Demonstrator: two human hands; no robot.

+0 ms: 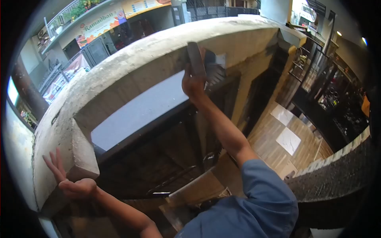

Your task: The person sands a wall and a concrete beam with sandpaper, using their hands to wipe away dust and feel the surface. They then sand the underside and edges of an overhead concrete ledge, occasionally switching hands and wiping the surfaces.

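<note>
My right hand (194, 84) is wrapped round a dark, flat, long tool (196, 59), held upright against the inner face of the curved concrete wall (154, 65). A shadow falls on the wall beside the tool. Below this hand lies a pale grey-blue smooth surface (143, 109) bordered by a dark frame. At the lower left, my left hand (77, 186) has its fingers apart, with nothing seen in it, close to a concrete block edge (84, 156).
A dark recess (151, 158) with metal bars lies below the frame. Wooden flooring with white tiles (288, 141) shows at the right, beside a black metal gate (317, 71). Beyond the wall are a banner (99, 27) and a building. A rough dark ledge (337, 186) is at lower right.
</note>
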